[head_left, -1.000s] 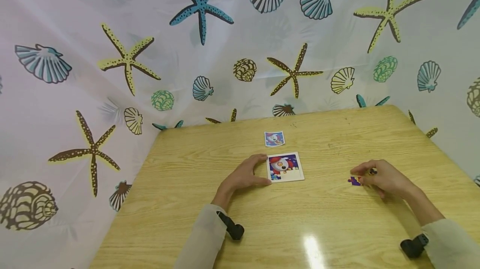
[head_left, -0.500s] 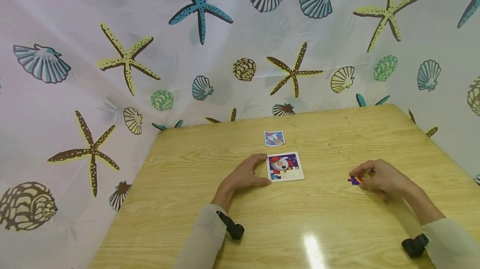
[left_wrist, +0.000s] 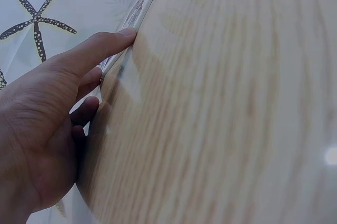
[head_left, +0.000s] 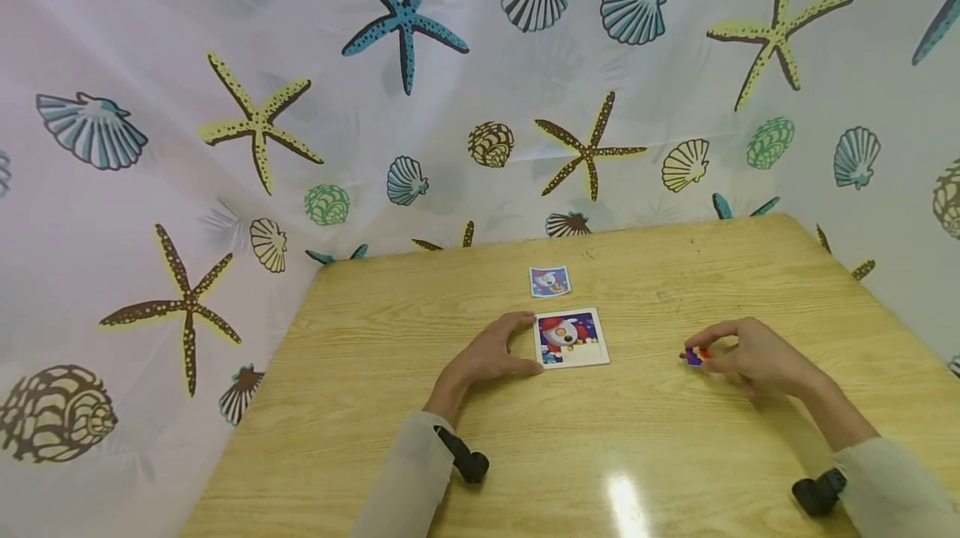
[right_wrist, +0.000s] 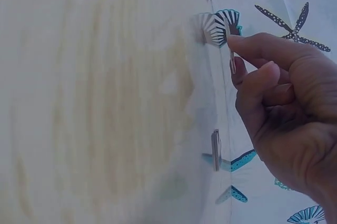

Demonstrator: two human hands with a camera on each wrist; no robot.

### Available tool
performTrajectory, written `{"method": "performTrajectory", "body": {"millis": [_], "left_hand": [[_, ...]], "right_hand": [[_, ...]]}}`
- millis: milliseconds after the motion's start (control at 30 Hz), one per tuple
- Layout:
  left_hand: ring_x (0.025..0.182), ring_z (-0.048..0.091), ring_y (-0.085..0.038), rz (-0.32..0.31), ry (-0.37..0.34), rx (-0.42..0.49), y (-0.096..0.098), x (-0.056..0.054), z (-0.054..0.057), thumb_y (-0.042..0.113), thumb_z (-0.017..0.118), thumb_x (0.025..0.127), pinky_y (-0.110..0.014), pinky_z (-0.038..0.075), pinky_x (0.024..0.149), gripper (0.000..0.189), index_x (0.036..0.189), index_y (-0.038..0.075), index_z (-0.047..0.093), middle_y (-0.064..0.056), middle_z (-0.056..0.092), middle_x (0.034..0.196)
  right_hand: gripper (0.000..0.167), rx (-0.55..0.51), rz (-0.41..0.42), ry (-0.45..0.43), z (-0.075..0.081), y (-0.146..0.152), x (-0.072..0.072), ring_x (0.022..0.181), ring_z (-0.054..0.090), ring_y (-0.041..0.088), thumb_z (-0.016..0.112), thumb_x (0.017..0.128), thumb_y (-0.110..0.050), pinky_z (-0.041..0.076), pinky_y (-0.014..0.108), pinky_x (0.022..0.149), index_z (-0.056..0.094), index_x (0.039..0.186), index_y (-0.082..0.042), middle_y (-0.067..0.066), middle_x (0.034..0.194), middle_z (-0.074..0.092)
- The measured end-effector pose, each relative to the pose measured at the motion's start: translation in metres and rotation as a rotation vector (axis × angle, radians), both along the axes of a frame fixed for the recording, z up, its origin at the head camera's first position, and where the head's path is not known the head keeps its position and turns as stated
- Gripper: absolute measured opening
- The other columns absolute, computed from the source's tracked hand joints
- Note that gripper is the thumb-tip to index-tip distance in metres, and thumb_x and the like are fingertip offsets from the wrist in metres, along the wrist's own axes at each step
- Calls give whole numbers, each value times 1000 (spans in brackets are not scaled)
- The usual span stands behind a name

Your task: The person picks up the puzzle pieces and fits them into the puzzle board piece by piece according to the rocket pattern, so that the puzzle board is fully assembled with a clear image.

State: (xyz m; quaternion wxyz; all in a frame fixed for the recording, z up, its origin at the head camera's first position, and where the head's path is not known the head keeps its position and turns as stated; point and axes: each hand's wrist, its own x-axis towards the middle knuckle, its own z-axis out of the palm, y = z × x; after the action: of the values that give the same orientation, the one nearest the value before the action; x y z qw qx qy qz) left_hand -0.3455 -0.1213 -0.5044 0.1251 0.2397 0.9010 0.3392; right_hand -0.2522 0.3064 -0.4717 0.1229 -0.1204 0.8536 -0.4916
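Note:
A square jigsaw tray (head_left: 572,355) with a white border lies on the table, partly filled with a cartoon picture of a red and white character. My left hand (head_left: 483,352) holds its left side, thumb at the near corner and index finger at the far one. To the right, my right hand (head_left: 761,357) pinches a purple, red and yellow jigsaw piece (head_left: 694,356) between thumb and fingers, apart from the tray. In the right wrist view that piece (right_wrist: 230,52) appears edge-on. The left wrist view shows the left thumb against the edge of the tray (left_wrist: 139,21).
Behind the tray lies a small picture card (head_left: 550,281) with a similar character. The right wrist view shows another thin flat object (right_wrist: 216,150) edge-on on the tabletop. A shell-and-starfish curtain (head_left: 450,105) borders the wooden table (head_left: 600,455) at the back and sides.
My right hand has moved a little left with the jigsaw piece, towards the tray. The left hand stays on the tray, and the head view has shifted slightly.

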Motion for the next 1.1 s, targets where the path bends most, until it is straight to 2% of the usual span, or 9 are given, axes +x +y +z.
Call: {"method": "performTrajectory", "body": {"millis": [200, 667, 900, 1100], "left_hand": [[156, 27, -29, -3, 3, 8, -1, 1, -2, 43, 86, 84, -54, 24, 126, 89, 159, 19, 44, -2, 36, 166], [156, 27, -29, 0, -12, 15, 1, 2, 0, 41, 87, 84, -52, 24, 126, 89, 158, 18, 44, -4, 37, 166], [156, 27, -29, -12, 5, 15, 0, 1, -3, 43, 87, 83, -51, 24, 126, 90, 158, 17, 44, -3, 37, 166], [156, 26, -29, -2, 1, 19, 0, 1, 0, 43, 87, 83, -52, 23, 126, 90, 159, 18, 43, -3, 36, 166]], "right_hand": [[35, -48, 29, 15, 4, -14, -5, 39, 44, 14, 74, 95, -8, 45, 32, 37, 70, 129, 0, 29, 134, 62], [28, -64, 56, 51, 8, -65, -26, 41, 43, 14, 74, 94, -2, 43, 32, 37, 74, 123, -3, 24, 132, 64], [28, -30, 69, 66, 7, -88, -34, 41, 42, 14, 75, 93, -3, 45, 32, 38, 76, 121, -5, 20, 127, 69], [27, -9, 69, 87, 8, -102, -42, 40, 41, 11, 74, 92, -1, 44, 28, 38, 77, 119, -5, 19, 124, 71]]}}
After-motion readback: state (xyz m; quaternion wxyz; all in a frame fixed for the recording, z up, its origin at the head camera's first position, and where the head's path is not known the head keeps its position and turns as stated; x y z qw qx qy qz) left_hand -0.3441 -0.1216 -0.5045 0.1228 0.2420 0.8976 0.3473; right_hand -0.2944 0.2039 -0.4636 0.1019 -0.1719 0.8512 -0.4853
